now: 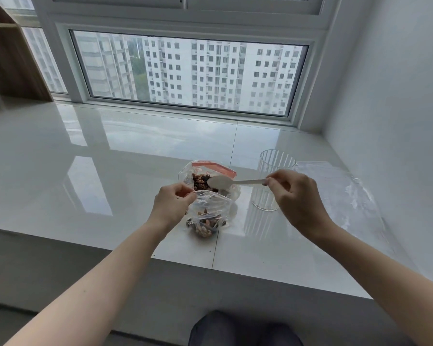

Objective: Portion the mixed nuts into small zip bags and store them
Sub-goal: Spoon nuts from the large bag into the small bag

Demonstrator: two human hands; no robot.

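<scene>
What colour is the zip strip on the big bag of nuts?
Orange-red, along the top of the big bag; the head view shows it, behind the spoon.

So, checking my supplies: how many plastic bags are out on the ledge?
3: the red-zip bag of nuts, the small clear bag in the left hand, an empty clear bag far right.

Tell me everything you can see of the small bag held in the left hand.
The small bag is clear, thin, crinkled plastic. Its lower part rests on the glossy white ledge and holds a shallow heap of mixed nuts. The left hand pinches its rim, lifting the mouth open and upward. It sits just in front of the larger red-strip bag, apparently touching it. The white spoon hovers above, not touching.
</scene>
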